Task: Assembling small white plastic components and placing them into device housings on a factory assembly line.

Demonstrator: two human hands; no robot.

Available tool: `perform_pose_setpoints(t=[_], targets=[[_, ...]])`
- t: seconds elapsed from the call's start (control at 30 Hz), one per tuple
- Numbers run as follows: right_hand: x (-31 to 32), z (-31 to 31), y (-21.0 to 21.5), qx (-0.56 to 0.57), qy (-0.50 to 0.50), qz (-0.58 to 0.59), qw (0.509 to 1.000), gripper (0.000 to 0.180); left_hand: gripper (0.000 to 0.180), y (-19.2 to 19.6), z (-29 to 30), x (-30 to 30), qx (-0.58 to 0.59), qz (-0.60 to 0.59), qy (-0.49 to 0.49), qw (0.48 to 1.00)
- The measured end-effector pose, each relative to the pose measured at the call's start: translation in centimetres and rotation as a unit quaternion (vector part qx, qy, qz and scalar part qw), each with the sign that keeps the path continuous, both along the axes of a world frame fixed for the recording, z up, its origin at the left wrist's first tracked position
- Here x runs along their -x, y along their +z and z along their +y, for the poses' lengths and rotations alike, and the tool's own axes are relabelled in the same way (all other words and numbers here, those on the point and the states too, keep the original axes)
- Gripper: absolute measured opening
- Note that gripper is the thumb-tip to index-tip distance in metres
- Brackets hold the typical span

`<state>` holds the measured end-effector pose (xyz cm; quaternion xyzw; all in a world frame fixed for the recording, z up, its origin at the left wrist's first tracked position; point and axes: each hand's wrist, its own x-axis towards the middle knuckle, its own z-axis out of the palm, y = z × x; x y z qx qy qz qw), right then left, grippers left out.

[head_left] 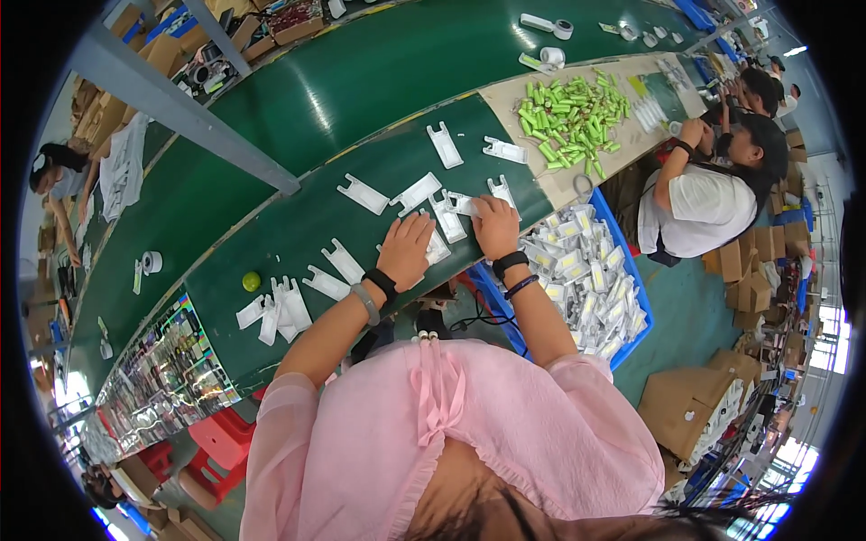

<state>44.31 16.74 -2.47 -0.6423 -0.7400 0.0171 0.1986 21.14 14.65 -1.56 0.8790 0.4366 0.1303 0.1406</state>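
Flat white plastic housings, each with a notched end, lie scattered over the green tabletop (271, 243). My left hand (406, 251) lies palm down near the table's front edge, fingers stretched out, partly covering a white housing (437, 247). To its right, my right hand (496, 227) has its fingers closed at the end of another white housing (462, 204), which overlaps a third white housing (446, 216). The palm side of each hand is hidden. More housings rest beyond my hands, such as one (444, 145) farther back.
A blue bin (629, 257) full of white pieces with yellow panels stands at right, below the table edge. Green cylindrical cells (573, 117) are heaped on a beige board (550, 185). A round green object (252, 282) sits at left. A grey post (198, 108) rises behind; a co-worker (699, 194) sits at right.
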Motion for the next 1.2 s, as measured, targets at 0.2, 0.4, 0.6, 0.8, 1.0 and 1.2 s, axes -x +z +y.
perform_pose_setpoints(t=[0.2,0.4,0.6,0.8,1.0,1.2], targets=[[-1.3,1.0,-0.3,0.072,-0.07,-0.019,0.995,0.034,0.053,-0.6,4.5,-0.7,-0.036,-0.05,0.085,0.994],[0.6,0.7,0.0,-0.008,-0.065,-0.018,0.998,0.038,0.046,-2.1,8.5,-0.9,-0.033,0.052,0.162,0.985],[2.3,0.4,0.1,-0.002,0.016,0.018,1.0,0.035,0.032,-1.5,9.9,-2.9,-0.095,0.117,0.123,0.981],[0.2,-0.1,0.3,0.031,-0.023,-0.011,0.999,0.03,0.04,-1.6,9.9,-2.7,-0.095,0.123,0.075,0.985],[-0.9,0.0,-0.4,-0.012,-0.039,-0.021,0.999,0.029,0.038,-1.3,10.4,-2.3,-0.083,0.076,0.022,0.993],[-2.0,0.1,-0.8,-0.009,-0.071,-0.003,0.997,0.031,0.032,-2.1,11.3,-0.3,-0.109,0.065,0.054,0.99]])
